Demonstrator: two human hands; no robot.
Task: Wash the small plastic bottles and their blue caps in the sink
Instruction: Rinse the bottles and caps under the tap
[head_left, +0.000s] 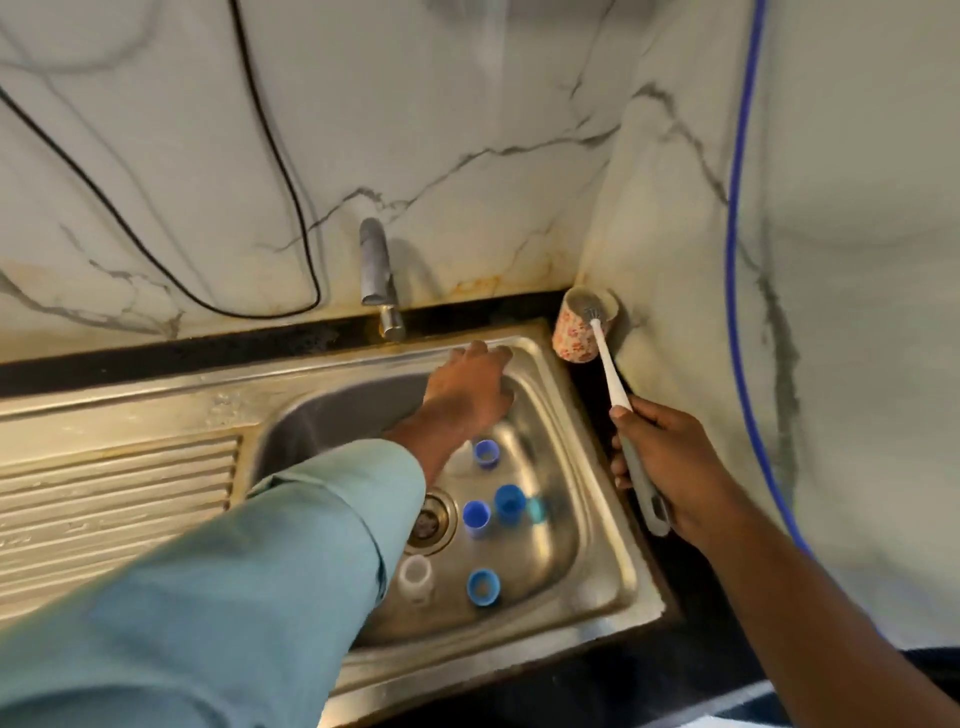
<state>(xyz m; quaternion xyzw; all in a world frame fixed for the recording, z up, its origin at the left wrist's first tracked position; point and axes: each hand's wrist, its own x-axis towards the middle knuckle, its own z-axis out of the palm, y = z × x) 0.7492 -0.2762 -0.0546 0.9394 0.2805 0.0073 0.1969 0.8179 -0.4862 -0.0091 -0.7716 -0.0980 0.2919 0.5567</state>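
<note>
Marble-walled corner, steel sink (597, 525): caps (485, 453) and bottle (415, 574) lie in the basin. Right hand (670, 467) grips brush (623, 415), its head in cup (576, 332); left hand (470, 387), fingers loosely spread, reaches tapward. Likely fetching tools; next, water.

No readable text, label, brand or number anywhere. Floral-patterned paper cup (575, 336) carries only flower print, no words. Embossed mark on stainless steel sink (597, 530) rim too blurred to read.

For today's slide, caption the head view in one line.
Right hand holds bottle brush in cup; left hand over sink.
</note>
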